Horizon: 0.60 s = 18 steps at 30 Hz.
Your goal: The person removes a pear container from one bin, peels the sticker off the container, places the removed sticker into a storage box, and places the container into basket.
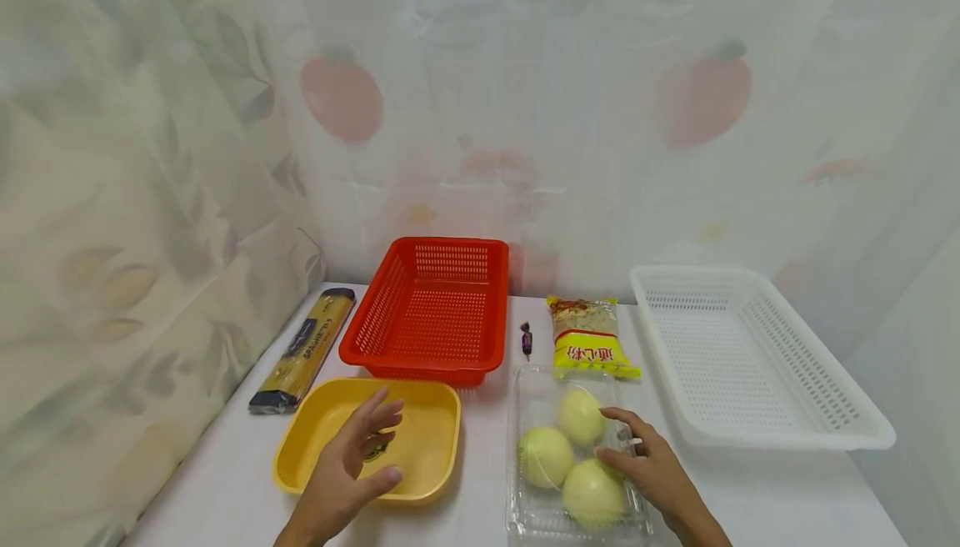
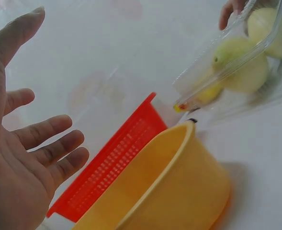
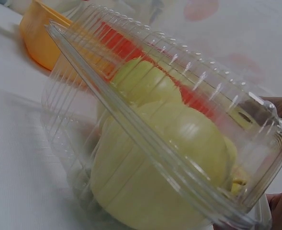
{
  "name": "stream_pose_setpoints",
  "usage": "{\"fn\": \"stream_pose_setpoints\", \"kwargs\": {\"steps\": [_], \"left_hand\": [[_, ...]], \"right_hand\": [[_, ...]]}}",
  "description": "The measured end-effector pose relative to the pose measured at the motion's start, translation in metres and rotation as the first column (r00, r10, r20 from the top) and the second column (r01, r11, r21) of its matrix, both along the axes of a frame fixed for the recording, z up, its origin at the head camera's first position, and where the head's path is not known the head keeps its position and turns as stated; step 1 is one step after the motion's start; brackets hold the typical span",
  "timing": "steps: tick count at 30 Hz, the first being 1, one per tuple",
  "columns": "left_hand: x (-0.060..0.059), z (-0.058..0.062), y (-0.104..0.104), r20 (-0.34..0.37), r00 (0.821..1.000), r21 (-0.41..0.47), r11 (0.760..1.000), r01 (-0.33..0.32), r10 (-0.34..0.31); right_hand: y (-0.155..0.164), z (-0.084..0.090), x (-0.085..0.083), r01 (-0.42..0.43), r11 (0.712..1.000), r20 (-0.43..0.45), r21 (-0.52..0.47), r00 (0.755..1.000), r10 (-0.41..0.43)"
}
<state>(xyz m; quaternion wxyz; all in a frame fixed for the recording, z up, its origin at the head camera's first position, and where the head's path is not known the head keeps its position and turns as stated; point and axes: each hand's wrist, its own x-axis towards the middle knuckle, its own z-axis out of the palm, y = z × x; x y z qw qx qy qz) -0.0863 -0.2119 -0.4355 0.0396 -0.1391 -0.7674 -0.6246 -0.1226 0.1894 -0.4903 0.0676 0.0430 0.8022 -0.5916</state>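
Note:
A clear plastic clamshell box (image 1: 525, 514) lies on the table and holds three round, pale yellow-green fruits (image 1: 594, 493). My right hand (image 1: 651, 464) is at the box's right side, thumb and fingers spread apart by the lid; the exact contact is unclear. In the right wrist view, only parts of that hand (image 3: 280, 110) show behind the box's corner. My left hand (image 1: 347, 465) hovers over a yellow plastic basin (image 1: 438, 447), fingers apart and holding nothing. The left wrist view shows the same hand (image 2: 30, 158) with its palm bare.
Behind the basin stands a red perforated basket (image 1: 450, 322), with a pack of spaghetti (image 1: 307, 347) to its left. A purple-wrapped candy (image 1: 527, 342) and a yellow bag of pasta (image 1: 588, 338) lie beyond the box. At right is a white perforated basket (image 1: 742, 363).

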Motion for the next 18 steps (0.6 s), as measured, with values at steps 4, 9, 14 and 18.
{"fn": "stream_pose_setpoints", "kwargs": {"steps": [4, 9, 14, 18], "left_hand": [[-0.001, -0.002, 0.013, 0.044, 0.998, 0.024, 0.999, 0.036, -0.037], [-0.002, -0.003, 0.027, 0.081, 0.991, 0.069, 0.992, 0.102, -0.107], [-0.004, -0.008, 0.038, 0.045, 0.983, 0.098, 0.98, 0.175, -0.18], [-0.004, -0.014, 0.046, 0.002, 0.972, 0.104, 0.967, 0.231, -0.233]], "right_hand": [[0.001, -0.002, 0.0, -0.004, 1.0, 0.004, -0.01, 1.0, 0.004], [0.001, -0.002, 0.0, -0.005, 1.0, 0.008, -0.009, 1.0, 0.005], [0.0, -0.002, -0.001, 0.004, 1.0, 0.007, -0.017, 1.0, -0.003], [0.001, -0.002, -0.001, 0.003, 1.0, 0.008, -0.019, 1.0, -0.002]]}}
